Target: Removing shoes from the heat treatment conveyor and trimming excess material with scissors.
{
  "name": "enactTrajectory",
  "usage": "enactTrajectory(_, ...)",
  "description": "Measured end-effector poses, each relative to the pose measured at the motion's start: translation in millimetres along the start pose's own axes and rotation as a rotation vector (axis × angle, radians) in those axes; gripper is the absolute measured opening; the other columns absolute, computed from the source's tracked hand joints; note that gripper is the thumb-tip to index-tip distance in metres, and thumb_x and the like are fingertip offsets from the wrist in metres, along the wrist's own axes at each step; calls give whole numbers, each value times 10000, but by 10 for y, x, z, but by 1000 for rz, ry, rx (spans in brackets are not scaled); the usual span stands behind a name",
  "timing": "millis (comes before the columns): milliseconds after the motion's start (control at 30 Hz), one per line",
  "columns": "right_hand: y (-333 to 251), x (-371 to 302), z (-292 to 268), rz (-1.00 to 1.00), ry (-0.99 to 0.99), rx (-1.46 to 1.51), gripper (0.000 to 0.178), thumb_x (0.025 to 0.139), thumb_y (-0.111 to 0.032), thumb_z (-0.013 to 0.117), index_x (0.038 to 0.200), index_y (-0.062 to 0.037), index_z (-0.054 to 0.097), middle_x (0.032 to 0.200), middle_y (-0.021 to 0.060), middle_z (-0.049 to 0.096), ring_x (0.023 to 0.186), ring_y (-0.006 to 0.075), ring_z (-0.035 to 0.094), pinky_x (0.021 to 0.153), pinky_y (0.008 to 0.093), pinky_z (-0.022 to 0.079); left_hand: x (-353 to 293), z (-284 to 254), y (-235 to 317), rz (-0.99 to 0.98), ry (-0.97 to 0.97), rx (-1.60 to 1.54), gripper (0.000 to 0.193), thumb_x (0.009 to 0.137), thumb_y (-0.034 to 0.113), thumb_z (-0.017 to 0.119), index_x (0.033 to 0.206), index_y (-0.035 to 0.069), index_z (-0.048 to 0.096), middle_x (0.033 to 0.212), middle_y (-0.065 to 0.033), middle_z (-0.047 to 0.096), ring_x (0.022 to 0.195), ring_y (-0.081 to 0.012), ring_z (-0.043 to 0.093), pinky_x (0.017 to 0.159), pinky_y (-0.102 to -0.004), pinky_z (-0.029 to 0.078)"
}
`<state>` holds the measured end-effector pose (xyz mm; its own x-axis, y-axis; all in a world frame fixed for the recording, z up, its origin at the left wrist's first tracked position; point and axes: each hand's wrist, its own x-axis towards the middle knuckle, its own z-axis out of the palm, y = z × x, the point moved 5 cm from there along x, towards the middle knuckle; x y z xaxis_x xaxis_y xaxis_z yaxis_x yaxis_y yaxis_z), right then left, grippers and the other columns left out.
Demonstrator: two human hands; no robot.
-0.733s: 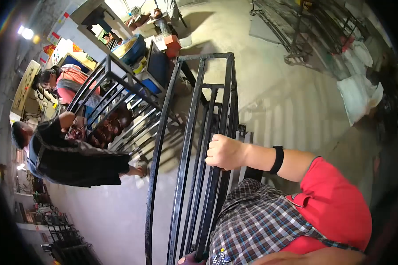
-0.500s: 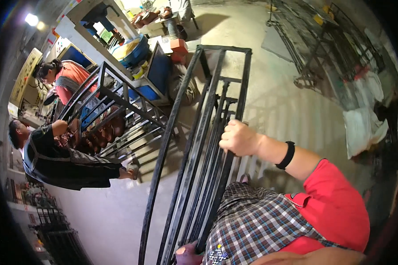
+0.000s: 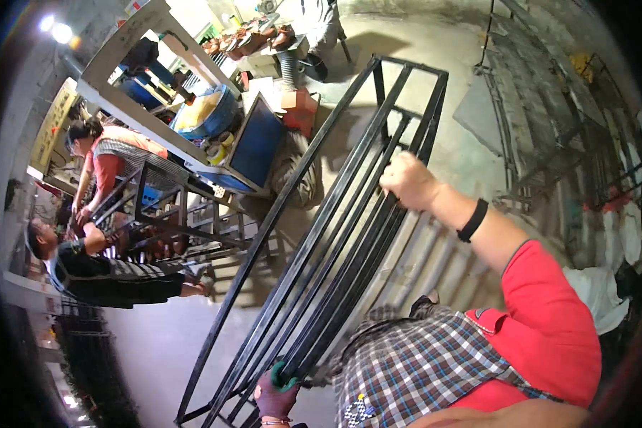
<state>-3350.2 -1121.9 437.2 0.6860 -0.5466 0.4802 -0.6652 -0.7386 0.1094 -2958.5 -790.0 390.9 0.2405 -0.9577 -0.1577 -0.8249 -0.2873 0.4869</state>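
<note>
Head view: a long black rack point(image 3: 353, 285) was held aslant across the middle of the scene, from near left to far right, with a bar at its near end clasped by the gloved left hand point(image 3: 274, 396) and a bar toward its far end, on the right side, enclosed in the fist of the bare right hand point(image 3: 410, 182). By its metallic look, the frame was judged stiff, fairly heavy, unwieldy and perhaps slick, best gripped by its outer bars at two well-separated points; a second rack point(image 3: 192, 232) was seen at left.
</note>
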Motion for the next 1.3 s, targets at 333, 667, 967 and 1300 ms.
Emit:
enactTrajectory(333,5381,-14,-316,29,43,-144,80,648,-78,616,702,-133,594,746,31,597,811,233,593,808,363,442,1791,879,3172,-354,145,504,278,824,370,640,919,123,722,850,-154,697,807,-333,668,696,-417,516)
enactTrajectory(667,10775,211,-124,190,130,-252,50,705,-132,575,675,-151,610,765,61,600,845,247,593,748,379,438,4766,2183,7717,-173,110,534,304,754,410,706,673,118,676,635,-140,631,623,-348,637,543,-442,487)
enactTrajectory(967,13876,43,328,315,110,-98,539,815,34,520,1324,-141,516,1441,147,414,1344,365,356,1140,468,259,7321,2794,11941,516,158,-186,507,765,185,733,1223,42,571,1072,-183,629,995,-357,598,897,-446,474)
enactTrajectory(1300,15644,662,-233,474,85,-192,513,862,86,414,1316,-122,534,1434,139,428,1361,296,354,1129,454,299,7964,1918,13487,566,179,-227,405,720,45,736,1108,48,619,1044,-125,662,958,-313,633,914,-477,477)
